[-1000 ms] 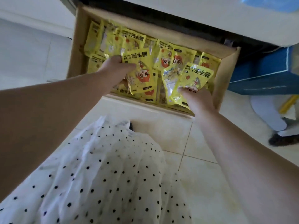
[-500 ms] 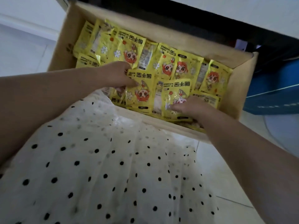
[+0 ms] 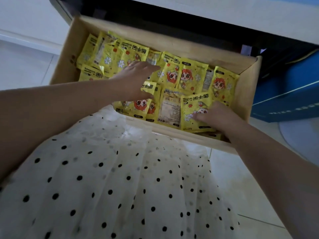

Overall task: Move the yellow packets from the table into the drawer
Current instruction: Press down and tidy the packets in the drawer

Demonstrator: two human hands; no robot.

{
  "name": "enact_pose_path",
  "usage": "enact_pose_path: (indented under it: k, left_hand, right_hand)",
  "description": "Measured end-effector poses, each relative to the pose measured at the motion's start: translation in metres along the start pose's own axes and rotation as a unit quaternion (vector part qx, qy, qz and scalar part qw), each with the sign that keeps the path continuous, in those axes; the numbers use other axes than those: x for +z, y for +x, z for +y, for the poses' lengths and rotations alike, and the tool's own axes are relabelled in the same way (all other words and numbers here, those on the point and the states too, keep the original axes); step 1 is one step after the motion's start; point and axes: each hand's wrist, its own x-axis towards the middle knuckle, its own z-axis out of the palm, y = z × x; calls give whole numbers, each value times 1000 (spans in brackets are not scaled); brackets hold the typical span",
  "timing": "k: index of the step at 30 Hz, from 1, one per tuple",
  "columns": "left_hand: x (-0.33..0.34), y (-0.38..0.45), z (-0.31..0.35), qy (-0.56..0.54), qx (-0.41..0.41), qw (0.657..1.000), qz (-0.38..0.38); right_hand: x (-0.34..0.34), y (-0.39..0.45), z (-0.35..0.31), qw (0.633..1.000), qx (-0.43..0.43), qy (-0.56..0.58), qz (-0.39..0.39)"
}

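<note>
A pulled-out wooden drawer (image 3: 189,136) is packed with several yellow hand-warmer packets (image 3: 187,75) printed with a red-haired cartoon figure. My left hand (image 3: 133,78) lies over the packets at the drawer's middle left with its fingers stretched out flat. Its thumb touches a packet (image 3: 150,87) below it. My right hand (image 3: 214,116) rests on a packet (image 3: 193,107) near the drawer's front right corner, fingertips pressing it down. Neither hand lifts a packet.
A white dress with black dots (image 3: 112,178) fills the lower view and overlaps the drawer's front edge. A blue box (image 3: 284,94) stands to the drawer's right. Above the drawer runs the white tabletop (image 3: 241,16). Pale floor tiles (image 3: 250,187) lie underneath.
Both hands have lowered the packets they carried into the drawer and let them go. The left hand's fingers have spread flat, and the right hand now presses its packet down.
</note>
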Motion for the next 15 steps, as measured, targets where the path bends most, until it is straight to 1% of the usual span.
enact_pose_path:
  k: [3,5,8,12,15]
  left_hand:
    - [3,4,17,11,54,998,-33]
    - [8,5,22,24,72,995,-65]
    - [15,4,24,48,80,991,-101]
    - [19,1,24,53,84,988,-121]
    - [15,-6,26,36,91,988,-118]
  right_hand:
    - [-1,0,5,1000,-9,-15,12]
    - [-1,1,9,997,-16,-79,17]
    - [1,3,16,981,-23,-190,28]
    - [2,4,19,970,-20,-237,54]
    - [3,5,20,963,7,-263,54]
